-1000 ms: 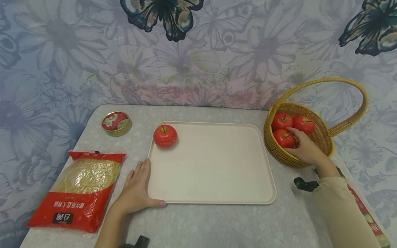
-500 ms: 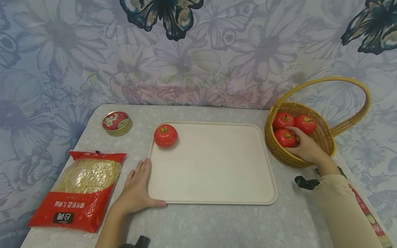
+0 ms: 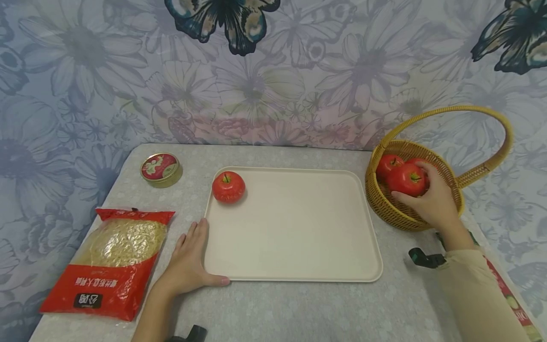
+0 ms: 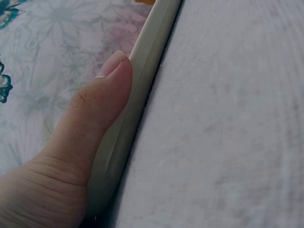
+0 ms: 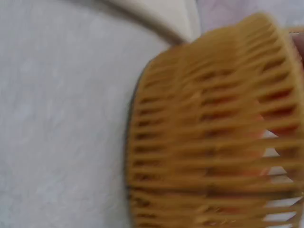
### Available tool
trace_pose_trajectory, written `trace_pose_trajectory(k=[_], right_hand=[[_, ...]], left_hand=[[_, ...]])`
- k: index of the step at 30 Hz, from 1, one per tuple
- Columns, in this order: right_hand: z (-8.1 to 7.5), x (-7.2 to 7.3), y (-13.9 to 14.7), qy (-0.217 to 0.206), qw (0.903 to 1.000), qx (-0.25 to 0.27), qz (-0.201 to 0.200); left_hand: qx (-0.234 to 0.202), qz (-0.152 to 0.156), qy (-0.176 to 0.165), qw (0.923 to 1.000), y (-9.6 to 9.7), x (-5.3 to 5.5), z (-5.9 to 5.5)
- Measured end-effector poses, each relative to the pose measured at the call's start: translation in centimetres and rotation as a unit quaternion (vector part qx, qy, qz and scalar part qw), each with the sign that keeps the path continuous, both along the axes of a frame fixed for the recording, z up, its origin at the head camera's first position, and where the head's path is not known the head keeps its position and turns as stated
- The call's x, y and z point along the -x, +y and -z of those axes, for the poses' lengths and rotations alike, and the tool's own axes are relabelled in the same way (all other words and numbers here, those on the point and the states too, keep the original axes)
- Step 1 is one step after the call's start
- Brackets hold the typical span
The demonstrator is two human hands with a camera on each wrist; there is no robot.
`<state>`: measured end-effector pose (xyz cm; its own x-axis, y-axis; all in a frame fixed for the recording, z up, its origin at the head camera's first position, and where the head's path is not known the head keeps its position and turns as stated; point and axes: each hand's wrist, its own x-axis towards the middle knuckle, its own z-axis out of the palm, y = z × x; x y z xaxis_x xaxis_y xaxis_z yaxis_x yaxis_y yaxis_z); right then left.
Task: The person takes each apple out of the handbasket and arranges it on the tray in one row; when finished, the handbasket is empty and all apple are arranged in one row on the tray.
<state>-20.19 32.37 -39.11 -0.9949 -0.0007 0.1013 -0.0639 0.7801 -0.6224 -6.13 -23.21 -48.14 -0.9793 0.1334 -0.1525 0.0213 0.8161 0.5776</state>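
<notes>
Right hand [image 3: 436,204], with thumb and fingers clamped round a glossy, round red tomato [image 3: 407,180] at the yellow woven wicker basket [image 3: 389,216]. The fruit now appears higher than half a second ago, overlapping two neighbouring tomatoes [image 3: 388,164]: judged a lift begun, removal incomplete. Left hand [image 3: 188,261], fingers extended, unchanged against the cream rectangular tray [image 3: 295,232].

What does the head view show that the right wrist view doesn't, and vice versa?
Only head: the left hand against the tray, the tomato on it, the tin and the red bag.
Only right wrist: red showing through gaps in the weave of the basket.
Both: the basket, the tray (just part of it in the wrist view) and the table.
</notes>
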Motion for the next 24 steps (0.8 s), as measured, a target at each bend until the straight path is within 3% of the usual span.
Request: trace_pose_trajectory(k=[5, 12, 17, 24], right_hand=[[-2.3, -0.8, -2.5, 0.053, 0.9982, 0.021, -0.015], [-4.3, -1.5, -7.6, 0.061, 0.9934, 0.043, -0.087], [-3.5, -0.8, -11.3, 0.065, 0.987, 0.05, -0.138], [-0.9, 1.1, -17.1, 0.044, 0.9746, 0.05, -0.214]], left_hand=[[0.002, 0.0, -0.001, 1.0, 0.0, -0.1, -0.1], [0.002, 0.0, -0.003, 1.0, 0.0, 0.0, -0.1], [0.005, -0.002, -0.004, 1.0, 0.0, 0.0, 0.1], [0.003, -0.004, -0.004, 1.0, -0.1, 0.0, 0.0]])
